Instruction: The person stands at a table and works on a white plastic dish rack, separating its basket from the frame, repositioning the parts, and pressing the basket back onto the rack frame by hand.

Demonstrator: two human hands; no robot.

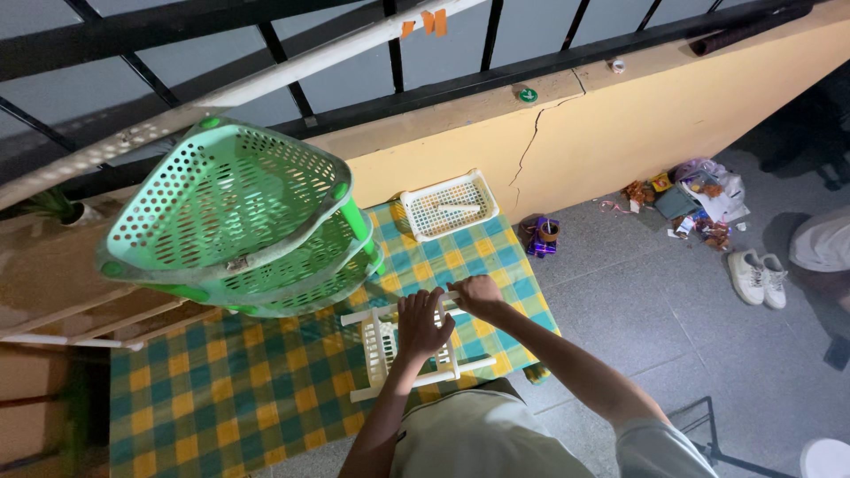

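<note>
Both my hands work a white plastic rack (390,350) on the checked worktop (221,398): my left hand (421,323) presses on its slatted top, fingers curled over it, while my right hand (476,294) grips the upper rail, fingers closed around it. A green tiered basket stand (235,221) leans close by. A hard push could, I judge, snap a peg or knock the stand. A white tray (445,205) sits beyond.

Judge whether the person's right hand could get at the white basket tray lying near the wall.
Probably yes: the right hand rests on the white rack, and only bare checked cloth lies between it and the white basket tray.
</note>
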